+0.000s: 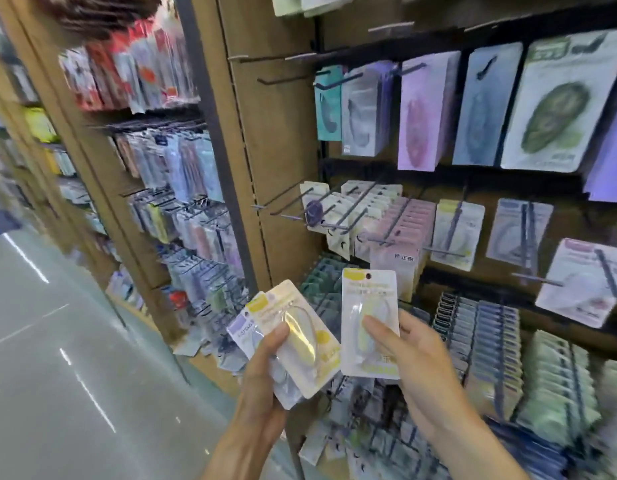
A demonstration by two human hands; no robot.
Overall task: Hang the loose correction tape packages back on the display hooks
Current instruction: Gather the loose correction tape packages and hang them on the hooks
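Down at waist height, right hand: the right hand (409,351) pinches one yellow-topped package (369,322), thumb on the front, fingers curled behind, card upright with its hang hole at the top
Left hand: the left hand (265,372) grips a fanned stack (293,344), thumb clamped over a yellow-labelled pack with a lavender-labelled one tucked behind; how many lie underneath, cannot tell
Where the packages are: all of them in the hands, none on a hook yet, held just in front of the lower rows of the display
Nearest target: the bare hooks (282,202) jutting out at the left end of the middle row, beside the cream hanging packs (338,216); further right a yellow-headed pack (456,233) hangs that looks like the match
Risk one: that hang hole is small and the hook tips are thin, so a tilted approach would probably slide the card past the tip and bend it
Risk two: the left-hand fan is held by a thumb alone, so reaching with the right could well loosen it and spill packs to the floor (57,341)
Risk three: the colours run close here, and a yellow pack could easily land among the cream or pink rows (407,223)
Risk four: a sleeve or wrist may snag the neighbouring prongs and knock hanging stock loose
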